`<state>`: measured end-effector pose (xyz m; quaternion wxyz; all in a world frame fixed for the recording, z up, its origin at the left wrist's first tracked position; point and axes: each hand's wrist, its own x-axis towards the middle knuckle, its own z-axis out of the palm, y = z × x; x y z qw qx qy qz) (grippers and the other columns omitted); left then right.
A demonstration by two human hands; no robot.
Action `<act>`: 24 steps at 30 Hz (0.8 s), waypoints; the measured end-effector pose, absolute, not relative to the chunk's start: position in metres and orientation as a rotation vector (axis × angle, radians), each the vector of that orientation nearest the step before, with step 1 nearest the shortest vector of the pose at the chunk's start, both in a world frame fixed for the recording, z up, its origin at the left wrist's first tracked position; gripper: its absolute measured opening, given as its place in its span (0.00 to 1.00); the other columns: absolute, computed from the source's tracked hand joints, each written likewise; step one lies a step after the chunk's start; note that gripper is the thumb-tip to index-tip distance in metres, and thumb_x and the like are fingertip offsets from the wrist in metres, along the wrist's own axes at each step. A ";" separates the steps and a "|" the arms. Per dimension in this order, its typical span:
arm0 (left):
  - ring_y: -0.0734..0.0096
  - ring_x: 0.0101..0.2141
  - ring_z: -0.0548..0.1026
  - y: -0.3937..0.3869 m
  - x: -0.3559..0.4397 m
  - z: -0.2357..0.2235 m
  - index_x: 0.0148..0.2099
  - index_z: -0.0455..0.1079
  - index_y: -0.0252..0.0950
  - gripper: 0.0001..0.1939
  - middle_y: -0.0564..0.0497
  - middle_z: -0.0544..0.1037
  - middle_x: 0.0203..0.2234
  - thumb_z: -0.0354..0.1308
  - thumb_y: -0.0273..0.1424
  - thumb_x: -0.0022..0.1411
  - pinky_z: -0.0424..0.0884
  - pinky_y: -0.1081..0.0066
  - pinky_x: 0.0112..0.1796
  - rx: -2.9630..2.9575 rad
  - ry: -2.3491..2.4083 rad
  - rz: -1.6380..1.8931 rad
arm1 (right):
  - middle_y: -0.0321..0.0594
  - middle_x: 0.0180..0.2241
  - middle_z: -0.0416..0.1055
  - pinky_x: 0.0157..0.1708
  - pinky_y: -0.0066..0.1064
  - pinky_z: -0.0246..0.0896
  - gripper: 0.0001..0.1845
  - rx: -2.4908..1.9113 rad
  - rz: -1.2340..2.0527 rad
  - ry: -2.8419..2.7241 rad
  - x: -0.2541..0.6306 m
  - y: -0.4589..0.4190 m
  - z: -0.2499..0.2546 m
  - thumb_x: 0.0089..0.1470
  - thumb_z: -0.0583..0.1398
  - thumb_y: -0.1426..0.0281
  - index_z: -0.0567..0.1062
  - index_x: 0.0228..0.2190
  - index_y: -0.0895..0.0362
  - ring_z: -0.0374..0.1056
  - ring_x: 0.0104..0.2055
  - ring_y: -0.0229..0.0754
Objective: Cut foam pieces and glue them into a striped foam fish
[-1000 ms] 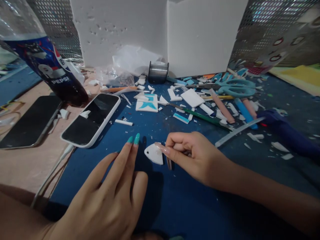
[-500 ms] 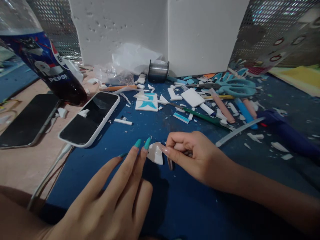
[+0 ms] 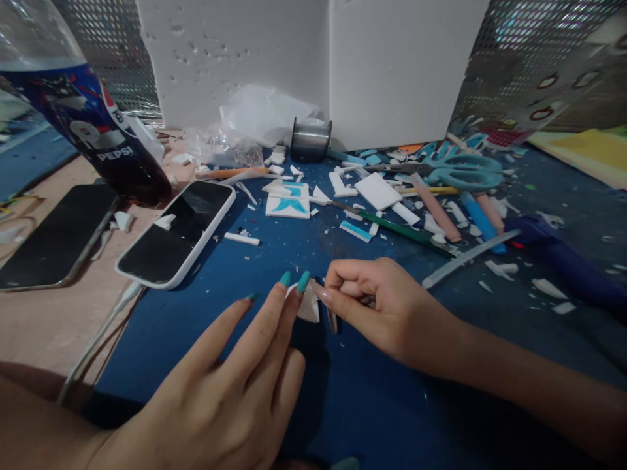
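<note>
My left hand (image 3: 245,372) reaches in from the lower left, back upward and fingers stretched out. Two of its teal-nailed fingertips rest on a small white foam-like piece (image 3: 309,307) lying on the blue surface, hiding part of it. My right hand (image 3: 386,307) is closed in a pinch at the piece's right side. A thin, dark, blade-like strip (image 3: 333,320) sticks out below its fingertips; the rest of the strip is hidden in the fingers. Beyond the hands lies a white square (image 3: 287,200) with a blue shape on it.
Two phones (image 3: 176,235) and a tilted Pepsi bottle (image 3: 93,124) are on the left. At the back are a spool (image 3: 310,139) and white boards (image 3: 392,72). Scissors (image 3: 460,172), a green-handled tool (image 3: 401,230), a blue glue gun (image 3: 563,254) and white scraps lie to the right.
My left hand has shifted slightly right, its fingertips now covering more of the white piece and nearer my right thumb. My right hand has barely moved.
</note>
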<state>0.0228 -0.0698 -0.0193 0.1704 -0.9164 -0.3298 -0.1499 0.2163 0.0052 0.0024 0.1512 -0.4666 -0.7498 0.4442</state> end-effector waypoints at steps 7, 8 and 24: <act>0.52 0.56 0.63 -0.068 0.023 -0.022 0.35 0.69 0.31 0.27 0.34 0.75 0.47 0.33 0.42 0.69 0.57 0.58 0.51 -2.588 -0.894 -0.424 | 0.29 0.12 0.59 0.14 0.23 0.44 0.12 -1.363 1.236 -2.181 0.216 0.005 0.003 0.53 0.55 0.72 0.64 0.20 0.57 0.51 0.14 0.29; 0.52 0.56 0.64 -0.068 0.023 -0.022 0.35 0.69 0.31 0.28 0.34 0.75 0.46 0.33 0.42 0.69 0.57 0.57 0.51 -2.588 -0.886 -0.427 | 0.29 0.12 0.59 0.14 0.23 0.44 0.12 -1.363 1.235 -2.179 0.216 0.005 0.003 0.54 0.55 0.71 0.64 0.20 0.57 0.51 0.14 0.29; 0.49 0.54 0.66 -0.065 0.028 -0.017 0.33 0.68 0.32 0.27 0.39 0.79 0.37 0.33 0.42 0.68 0.58 0.56 0.51 -2.622 -0.831 -0.325 | 0.28 0.12 0.57 0.15 0.23 0.42 0.13 -1.347 1.228 -2.206 0.217 0.006 0.000 0.54 0.54 0.69 0.62 0.20 0.57 0.49 0.14 0.29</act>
